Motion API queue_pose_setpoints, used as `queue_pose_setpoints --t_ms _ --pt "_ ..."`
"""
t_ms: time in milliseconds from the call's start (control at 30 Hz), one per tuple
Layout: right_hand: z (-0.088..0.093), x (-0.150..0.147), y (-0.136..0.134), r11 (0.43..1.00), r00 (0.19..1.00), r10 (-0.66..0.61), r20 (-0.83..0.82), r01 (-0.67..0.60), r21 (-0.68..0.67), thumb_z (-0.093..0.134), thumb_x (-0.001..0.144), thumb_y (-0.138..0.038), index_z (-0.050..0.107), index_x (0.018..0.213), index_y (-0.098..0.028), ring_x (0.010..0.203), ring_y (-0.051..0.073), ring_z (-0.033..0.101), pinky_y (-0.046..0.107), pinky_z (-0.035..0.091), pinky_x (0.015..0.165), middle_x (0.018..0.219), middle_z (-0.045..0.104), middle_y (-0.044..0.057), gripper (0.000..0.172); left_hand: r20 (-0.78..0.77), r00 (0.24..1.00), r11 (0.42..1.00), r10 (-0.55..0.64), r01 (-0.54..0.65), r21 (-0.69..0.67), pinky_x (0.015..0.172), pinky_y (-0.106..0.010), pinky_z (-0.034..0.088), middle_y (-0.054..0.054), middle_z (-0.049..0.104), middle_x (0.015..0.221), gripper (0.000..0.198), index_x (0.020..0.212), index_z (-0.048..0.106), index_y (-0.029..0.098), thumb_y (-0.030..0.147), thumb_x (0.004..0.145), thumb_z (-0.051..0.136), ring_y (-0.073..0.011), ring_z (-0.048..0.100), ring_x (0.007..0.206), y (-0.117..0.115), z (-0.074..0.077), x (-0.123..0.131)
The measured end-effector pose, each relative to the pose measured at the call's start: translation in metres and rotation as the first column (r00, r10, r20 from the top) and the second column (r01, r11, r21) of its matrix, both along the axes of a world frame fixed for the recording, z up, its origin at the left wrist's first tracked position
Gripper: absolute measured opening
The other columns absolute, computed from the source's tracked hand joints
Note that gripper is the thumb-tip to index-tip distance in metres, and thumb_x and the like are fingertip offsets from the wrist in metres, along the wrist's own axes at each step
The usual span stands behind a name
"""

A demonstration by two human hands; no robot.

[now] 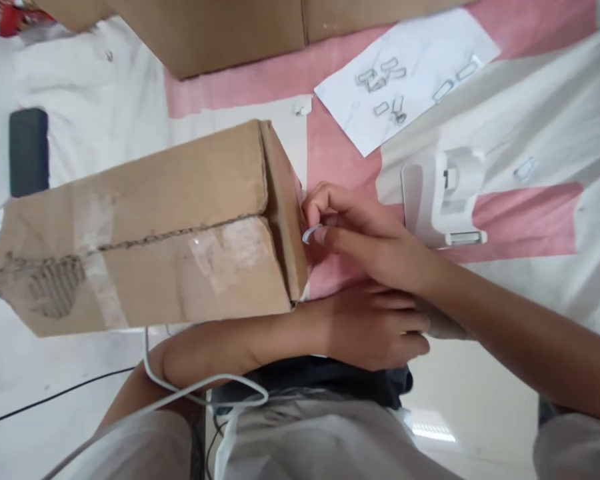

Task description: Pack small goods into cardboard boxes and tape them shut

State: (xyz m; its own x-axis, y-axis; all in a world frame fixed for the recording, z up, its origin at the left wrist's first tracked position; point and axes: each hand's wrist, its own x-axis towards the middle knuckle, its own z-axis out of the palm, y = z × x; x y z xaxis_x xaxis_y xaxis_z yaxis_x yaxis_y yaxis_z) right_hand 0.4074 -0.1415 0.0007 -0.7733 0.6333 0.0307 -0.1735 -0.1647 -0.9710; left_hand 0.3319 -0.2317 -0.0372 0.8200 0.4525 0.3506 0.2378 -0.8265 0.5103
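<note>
A small, pale, curved strip (310, 233), which looks like a piece of tape, is pinched between the thumb and fingers of my right hand (355, 230). That hand is right at the end face of a long cardboard box (145, 227) lying on its side, its end flaps slightly apart. My left hand (375, 327) lies lower, below the right wrist at the cloth's near edge. Its fingers are curled in, and their inner side is hidden. To the right of my right hand stands a white tape dispenser (440, 200).
White paper (350, 120) bearing several small dark-edged strips lies on the pink-and-white cloth (240, 90). A larger cardboard box (230, 33) stands at the back. A dark rectangular object (29, 152) is at far left. A white cable (205, 383) crosses near my left forearm.
</note>
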Motion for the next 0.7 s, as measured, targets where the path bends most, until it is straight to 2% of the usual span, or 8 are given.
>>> queue_pose_setpoints --t_ms 100,300,333,400,467,533,633,700 --pt "-0.007 0.001 0.007 0.997 1.000 -0.004 -0.024 0.006 0.073 0.057 0.098 -0.026 0.052 0.085 -0.022 0.079 0.015 0.046 0.031 0.046 0.073 0.090 0.048 0.001 0.015 -0.033 0.999 0.999 0.026 -0.027 -0.017 0.078 -0.035 0.042 -0.002 0.071 0.093 0.025 0.085 0.069 0.021 0.024 0.100 0.049 -0.0185 0.057 0.086 -0.003 0.000 0.000" --pt "-0.011 -0.001 0.008 0.966 0.998 -0.045 0.049 0.031 0.255 0.061 0.097 -0.031 0.057 0.097 -0.024 0.088 0.017 0.051 0.034 0.051 0.080 0.101 0.049 0.003 0.007 -0.016 0.998 0.998 0.056 -0.056 0.002 0.083 -0.035 0.043 -0.001 0.070 0.094 0.024 0.083 0.068 0.021 0.026 0.099 0.051 -0.0177 0.056 0.089 -0.005 -0.002 0.002" --pt "-0.012 -0.002 0.008 0.962 0.996 -0.053 0.069 0.032 0.272 0.063 0.096 -0.031 0.058 0.102 -0.025 0.090 0.018 0.052 0.035 0.052 0.081 0.105 0.049 0.004 0.010 0.000 0.998 0.998 0.068 -0.068 0.013 0.082 -0.035 0.043 -0.001 0.070 0.093 0.024 0.083 0.068 0.021 0.026 0.099 0.050 -0.0175 0.056 0.088 -0.005 -0.003 0.003" --pt "-0.013 -0.003 0.008 0.958 0.993 -0.063 0.099 0.032 0.284 0.068 0.093 -0.032 0.057 0.118 -0.027 0.096 0.019 0.055 0.035 0.053 0.082 0.118 0.049 0.005 0.028 0.016 0.997 0.997 0.078 -0.079 0.027 0.079 -0.035 0.043 0.000 0.071 0.091 0.025 0.082 0.068 0.021 0.024 0.099 0.050 -0.0169 0.056 0.084 -0.004 -0.003 0.003" --pt "-0.014 -0.003 0.008 0.958 0.994 -0.056 0.093 0.027 0.287 0.071 0.090 -0.035 0.051 0.133 -0.029 0.105 0.021 0.055 0.036 0.054 0.084 0.132 0.046 0.007 0.048 0.006 0.999 0.998 0.053 -0.053 0.037 0.078 -0.034 0.044 -0.001 0.071 0.092 0.025 0.082 0.068 0.021 0.020 0.098 0.049 -0.0168 0.057 0.085 -0.002 -0.001 0.001" --pt "-0.015 -0.004 0.008 0.957 0.998 -0.021 0.067 0.001 0.290 0.073 0.089 -0.038 0.046 0.142 -0.030 0.111 0.023 0.055 0.036 0.054 0.086 0.138 0.046 0.007 0.060 0.000 1.000 0.998 0.017 -0.017 0.056 0.080 -0.035 0.046 -0.001 0.072 0.098 0.025 0.086 0.070 0.022 0.018 0.099 0.048 -0.0175 0.059 0.090 -0.002 0.005 -0.003" --pt "-0.018 -0.005 0.008 0.958 0.999 0.010 0.048 -0.023 0.284 0.074 0.088 -0.036 0.046 0.144 -0.030 0.107 0.023 0.057 0.036 0.054 0.085 0.134 0.053 0.006 0.063 0.027 0.997 0.997 -0.073 0.072 0.033 0.090 -0.036 0.050 0.001 0.073 0.109 0.022 0.094 0.072 0.028 0.023 0.100 0.051 -0.0179 0.061 0.101 -0.010 0.019 -0.008" --pt "-0.021 -0.006 0.007 0.959 0.999 -0.015 0.050 0.000 0.284 0.074 0.087 -0.032 0.054 0.136 -0.029 0.095 0.020 0.058 0.034 0.053 0.079 0.128 0.058 0.006 0.053 -0.026 0.999 0.990 -0.039 0.035 -0.136 0.096 -0.036 0.051 0.005 0.072 0.113 0.016 0.101 0.071 0.038 0.035 0.100 0.056 -0.0175 0.061 0.106 -0.023 0.028 -0.009"
